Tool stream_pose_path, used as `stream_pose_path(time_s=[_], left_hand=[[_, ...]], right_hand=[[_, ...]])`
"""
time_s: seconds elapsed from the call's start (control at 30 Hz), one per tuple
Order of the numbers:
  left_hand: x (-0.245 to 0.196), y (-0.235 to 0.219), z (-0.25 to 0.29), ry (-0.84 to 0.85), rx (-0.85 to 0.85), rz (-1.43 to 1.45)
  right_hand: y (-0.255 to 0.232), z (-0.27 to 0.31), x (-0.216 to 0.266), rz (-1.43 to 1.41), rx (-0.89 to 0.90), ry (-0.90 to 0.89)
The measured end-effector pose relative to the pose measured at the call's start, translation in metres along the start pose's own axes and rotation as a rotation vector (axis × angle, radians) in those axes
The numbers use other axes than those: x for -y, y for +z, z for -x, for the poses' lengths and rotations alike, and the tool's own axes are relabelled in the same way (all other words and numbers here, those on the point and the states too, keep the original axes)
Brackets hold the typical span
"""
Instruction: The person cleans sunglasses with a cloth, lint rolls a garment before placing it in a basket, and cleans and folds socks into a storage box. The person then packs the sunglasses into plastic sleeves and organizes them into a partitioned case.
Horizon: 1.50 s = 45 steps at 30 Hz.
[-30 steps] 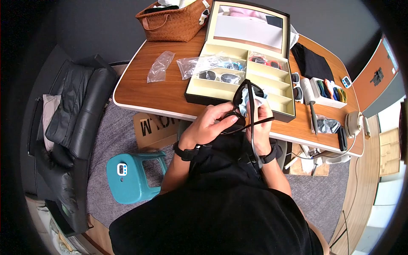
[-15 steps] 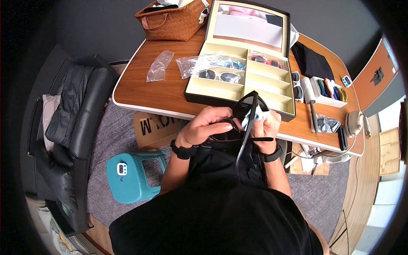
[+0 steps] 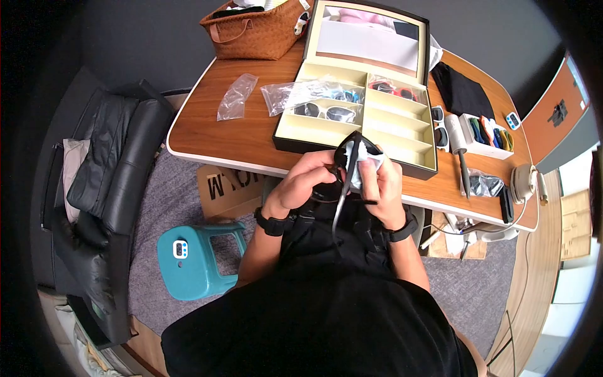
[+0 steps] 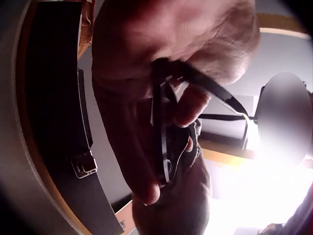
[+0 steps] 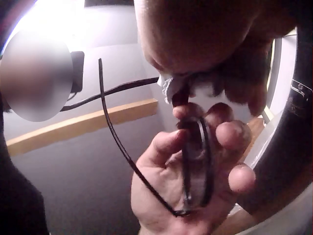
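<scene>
A pair of black sunglasses (image 3: 340, 154) is held up over the lap at the table's front edge, its temples pointing back toward the body. My left hand (image 3: 296, 190) pinches one side of the frame; in the right wrist view, its thumb and fingers (image 5: 164, 147) sit around a lens rim. On the other side, my right hand (image 3: 388, 193) grips a pale cloth (image 3: 375, 159) pressed at the other lens. That lens is mostly hidden by cloth and fingers. In the left wrist view a temple (image 4: 215, 88) crosses below the left palm.
Just beyond the hands stands an open display case (image 3: 402, 129) with white glasses (image 3: 326, 113) and red glasses (image 3: 392, 90) inside. Plastic bags (image 3: 237, 97) lie left of it. A lint roller (image 3: 456, 135), sock box (image 3: 487, 138) and bagged dark item (image 3: 483, 185) are right. A basket (image 3: 254, 34) stands behind.
The sunglasses have turned and shifted left, with their temples swinging lower toward the body. My right hand has moved left and up with the cloth; my left hand keeps its hold.
</scene>
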<state>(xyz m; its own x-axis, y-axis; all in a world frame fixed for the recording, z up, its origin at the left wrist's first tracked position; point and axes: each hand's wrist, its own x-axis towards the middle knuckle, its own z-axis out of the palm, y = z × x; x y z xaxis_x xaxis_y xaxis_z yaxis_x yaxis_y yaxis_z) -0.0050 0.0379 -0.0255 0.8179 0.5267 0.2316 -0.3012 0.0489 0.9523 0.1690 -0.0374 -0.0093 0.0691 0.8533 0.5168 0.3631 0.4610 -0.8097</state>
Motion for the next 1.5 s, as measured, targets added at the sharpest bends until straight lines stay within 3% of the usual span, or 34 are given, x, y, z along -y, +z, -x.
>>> stream_pose_path(time_s=[0.03, 0.07, 0.13, 0.2, 0.27, 0.33, 0.4, 0.43, 0.5, 0.6, 0.63, 0.67, 0.7, 0.83, 0.9, 0.97, 1.07, 1.1, 1.17, 1.3, 1.33, 1.4, 1.47, 1.5], left_hand=[[0.0, 0.002, -0.001, -0.012, -0.028, 0.016], [0.001, 0.005, -0.001, -0.026, -0.055, 0.033], [0.004, 0.008, -0.004, -0.003, -0.058, 0.029], [0.01, 0.009, -0.006, 0.014, -0.045, 0.08], [0.008, 0.008, -0.005, -0.021, 0.002, 0.15], [0.006, 0.006, -0.002, -0.099, 0.096, 0.291], [0.009, 0.002, 0.0, -0.091, 0.118, 0.3], [0.009, 0.002, 0.002, -0.074, 0.055, 0.306], [0.003, 0.004, 0.002, -0.092, -0.048, 0.269], [0.011, 0.006, -0.005, 0.002, -0.089, 0.181], [0.012, 0.004, -0.005, -0.053, -0.046, 0.101], [0.005, 0.016, -0.004, -0.112, -0.13, 0.078], [0.008, 0.02, -0.006, -0.104, -0.135, 0.073], [0.017, 0.02, -0.009, -0.065, -0.166, 0.011], [0.015, 0.022, -0.01, -0.055, -0.151, -0.032], [0.013, 0.032, -0.012, 0.024, -0.303, -0.059], [0.016, 0.026, -0.01, 0.058, -0.294, -0.22], [0.019, 0.023, -0.009, 0.058, -0.294, -0.219], [0.022, 0.019, -0.007, -0.032, -0.232, -0.007], [0.023, 0.023, -0.01, -0.009, -0.273, 0.065], [0.026, 0.021, -0.008, -0.008, -0.284, -0.009], [0.025, 0.02, -0.009, 0.012, -0.291, -0.083], [0.022, 0.022, -0.011, 0.104, -0.296, -0.028], [0.018, 0.02, -0.013, 0.126, -0.261, 0.042]], right_hand=[[0.003, 0.002, -0.013, 0.2, -0.092, -0.117], [0.003, 0.003, -0.012, 0.2, -0.094, -0.116], [0.004, 0.004, -0.011, -0.113, -0.094, -0.031], [0.004, 0.006, -0.024, -0.083, -0.118, -0.076], [0.007, 0.014, -0.04, -0.272, -0.175, 0.123], [0.01, 0.016, -0.044, -0.234, -0.254, 0.132], [0.009, 0.013, -0.04, -0.115, -0.337, 0.01], [0.004, 0.015, -0.044, -0.186, -0.286, 0.104], [0.005, 0.009, -0.038, -0.281, -0.293, 0.116], [0.005, 0.007, -0.031, -0.386, -0.275, 0.126], [0.007, 0.007, -0.03, -0.355, -0.292, 0.139], [0.009, 0.007, -0.028, -0.324, -0.31, 0.151], [0.008, 0.005, -0.023, -0.355, -0.217, 0.085], [0.009, 0.003, -0.02, -0.424, -0.217, 0.209], [0.004, -0.003, -0.014, -0.092, -0.161, 0.037], [0.003, -0.002, -0.006, -0.106, -0.137, 0.055], [0.001, 0.002, -0.013, -0.126, -0.066, 0.116], [0.003, 0.005, -0.015, -0.28, -0.086, 0.148], [0.012, 0.007, -0.025, -0.494, -0.129, 0.108], [0.013, 0.007, -0.022, -0.491, -0.088, 0.106], [0.008, 0.003, -0.015, -0.302, -0.04, 0.086], [0.009, 0.001, 0.003, -0.308, -0.053, 0.128], [0.015, -0.007, -0.017, -0.258, -0.086, 0.023], [0.01, -0.005, -0.014, -0.365, -0.106, 0.207]])
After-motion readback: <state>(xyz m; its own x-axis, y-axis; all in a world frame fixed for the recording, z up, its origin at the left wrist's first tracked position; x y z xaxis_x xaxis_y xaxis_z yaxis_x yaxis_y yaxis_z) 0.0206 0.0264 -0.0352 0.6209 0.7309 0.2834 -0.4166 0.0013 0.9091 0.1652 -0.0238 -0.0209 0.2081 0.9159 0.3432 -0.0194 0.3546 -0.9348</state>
